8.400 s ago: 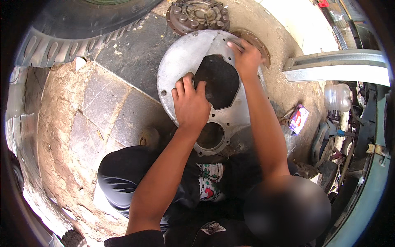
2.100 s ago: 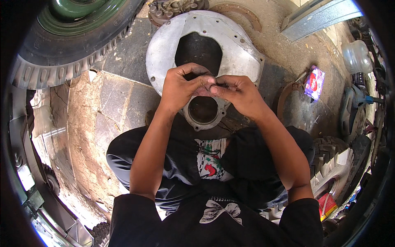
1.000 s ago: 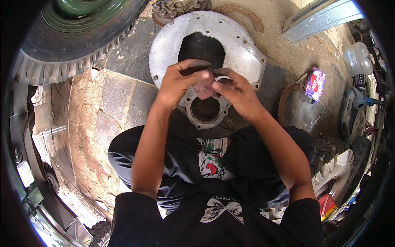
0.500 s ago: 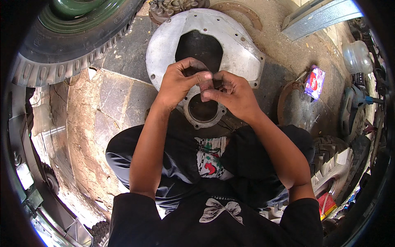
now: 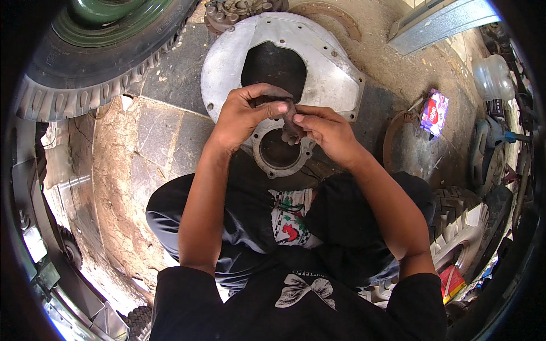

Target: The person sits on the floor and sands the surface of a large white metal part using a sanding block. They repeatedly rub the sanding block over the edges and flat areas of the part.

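My left hand and my right hand meet over a silver-grey metal bell housing on the floor before my crossed legs. Between my fingertips is a small, crumpled, dark brown piece; whether it is cloth or abrasive paper I cannot make out. Left thumb and fingers pinch its upper end, while the right thumb and forefinger grip its side. Below the hands shows the housing's smaller round opening with a bolt-holed flange. The larger dark opening lies beyond, partly covered by my left hand.
A large tyre on a green wheel fills the far left. At the back are a round metal part and a curved rusty band. On the right lie a purple packet, a clear plastic jar and a metal beam.
The brown piece has turned and crumpled, its lower end now hanging under my fingers. My right hand has shifted its grip, fingers drawn closer together. The housing stays put.
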Demonstrator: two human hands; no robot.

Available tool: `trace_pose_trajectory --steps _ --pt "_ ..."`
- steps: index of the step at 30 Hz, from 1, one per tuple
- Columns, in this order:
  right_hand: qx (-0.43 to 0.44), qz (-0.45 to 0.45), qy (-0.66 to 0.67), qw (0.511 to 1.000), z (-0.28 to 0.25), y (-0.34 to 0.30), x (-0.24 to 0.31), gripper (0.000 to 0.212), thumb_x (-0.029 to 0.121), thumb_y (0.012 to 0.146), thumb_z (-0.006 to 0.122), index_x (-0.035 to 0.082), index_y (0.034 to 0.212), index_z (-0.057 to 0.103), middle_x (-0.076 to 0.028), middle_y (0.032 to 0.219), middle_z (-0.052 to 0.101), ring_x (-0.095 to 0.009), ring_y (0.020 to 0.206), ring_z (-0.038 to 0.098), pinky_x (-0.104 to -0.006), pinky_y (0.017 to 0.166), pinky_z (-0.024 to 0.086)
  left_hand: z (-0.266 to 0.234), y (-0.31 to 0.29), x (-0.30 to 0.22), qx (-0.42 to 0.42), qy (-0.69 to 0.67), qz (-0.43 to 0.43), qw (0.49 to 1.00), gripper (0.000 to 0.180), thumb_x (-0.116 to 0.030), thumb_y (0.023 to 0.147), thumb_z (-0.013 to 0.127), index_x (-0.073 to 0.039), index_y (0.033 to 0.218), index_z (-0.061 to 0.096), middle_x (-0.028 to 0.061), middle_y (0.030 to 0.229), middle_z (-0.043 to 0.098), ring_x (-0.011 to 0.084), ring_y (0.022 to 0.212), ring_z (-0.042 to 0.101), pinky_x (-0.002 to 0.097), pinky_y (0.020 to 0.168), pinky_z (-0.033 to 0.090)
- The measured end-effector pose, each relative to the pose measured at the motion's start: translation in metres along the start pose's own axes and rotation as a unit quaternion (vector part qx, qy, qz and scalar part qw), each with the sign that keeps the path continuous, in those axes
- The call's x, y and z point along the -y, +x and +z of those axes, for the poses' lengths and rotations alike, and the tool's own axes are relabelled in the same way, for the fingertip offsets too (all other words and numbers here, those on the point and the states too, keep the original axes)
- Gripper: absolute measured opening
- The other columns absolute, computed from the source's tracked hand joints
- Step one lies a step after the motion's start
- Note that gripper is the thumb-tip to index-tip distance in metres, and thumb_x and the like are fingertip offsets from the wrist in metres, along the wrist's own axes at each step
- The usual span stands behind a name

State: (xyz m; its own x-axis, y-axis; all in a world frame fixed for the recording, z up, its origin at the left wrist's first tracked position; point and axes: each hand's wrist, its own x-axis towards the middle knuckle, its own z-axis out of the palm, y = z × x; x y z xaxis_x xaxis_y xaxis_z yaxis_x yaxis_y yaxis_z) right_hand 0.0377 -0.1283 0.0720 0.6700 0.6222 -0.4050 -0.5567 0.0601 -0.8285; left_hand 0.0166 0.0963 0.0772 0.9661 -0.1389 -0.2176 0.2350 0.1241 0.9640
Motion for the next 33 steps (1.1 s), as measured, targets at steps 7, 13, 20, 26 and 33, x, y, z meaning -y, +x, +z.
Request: trace_pose_trajectory --steps 7,13,20,26,33 --pt "-0.171 -0.25 -0.308 0.902 0.009 0.001 -0.009 0.039 0.028 0.095 0.083 0.005 0.125 0.074 -0.015 0.098 0.077 -0.024 0.085 0.077 -0.0341 0.075 0.059 0.013 0.006 0.01 -0.081 -0.014 0.008 0.997 0.014 -0.008 0.091 0.088 -0.003 0.096 0.076 0.0038 0.095 0.077 0.0099 0.088 0.069 0.0284 0.083 0.057" --pt "-0.213 -0.294 -0.383 0.849 0.002 0.003 0.002 0.03 0.024 0.088 0.088 0.006 0.111 0.081 -0.017 0.103 0.079 -0.032 0.09 0.078 -0.0384 0.078 0.059 0.026 0.005 0.024 -0.096 -0.058 -0.022 0.993 0.019 -0.014 0.091 0.089 -0.002 0.098 0.076 0.0026 0.094 0.076 0.0077 0.088 0.067 0.0272 0.078 0.055" --pt "-0.339 -0.284 -0.492 0.749 -0.067 0.013 0.016 0.023 0.019 0.089 0.085 0.01 0.111 0.083 -0.017 0.103 0.079 -0.037 0.09 0.076 -0.0408 0.081 0.058 0.041 0.013 0.045 -0.154 0.251 0.123 0.948 0.029 -0.024 0.09 0.088 -0.006 0.111 0.078 0.0094 0.102 0.074 0.024 0.096 0.069 0.0355 0.086 0.055" --pt "-0.383 -0.242 -0.591 0.668 -0.097 0.018 0.014 0.022 0.02 0.088 0.086 0.014 0.109 0.085 -0.014 0.103 0.08 -0.034 0.092 0.077 -0.0396 0.083 0.058 0.04 0.014 0.067 -0.158 0.459 0.25 0.838 0.037 -0.031 0.092 0.082 -0.008 0.12 0.078 0.0117 0.112 0.07 0.0334 0.11 0.065 0.0441 0.099 0.049" --pt "-0.353 -0.295 -0.588 0.666 -0.097 0.052 0.025 0.018 0.013 0.086 0.084 0.011 0.104 0.084 -0.014 0.102 0.078 -0.036 0.091 0.074 -0.0417 0.082 0.058 0.043 0.013 0.08 -0.119 0.506 0.282 0.806 0.041 -0.03 0.093 0.079 -0.001 0.122 0.076 0.0094 0.099 0.072 0.0264 0.095 0.067 0.042 0.094 0.048"
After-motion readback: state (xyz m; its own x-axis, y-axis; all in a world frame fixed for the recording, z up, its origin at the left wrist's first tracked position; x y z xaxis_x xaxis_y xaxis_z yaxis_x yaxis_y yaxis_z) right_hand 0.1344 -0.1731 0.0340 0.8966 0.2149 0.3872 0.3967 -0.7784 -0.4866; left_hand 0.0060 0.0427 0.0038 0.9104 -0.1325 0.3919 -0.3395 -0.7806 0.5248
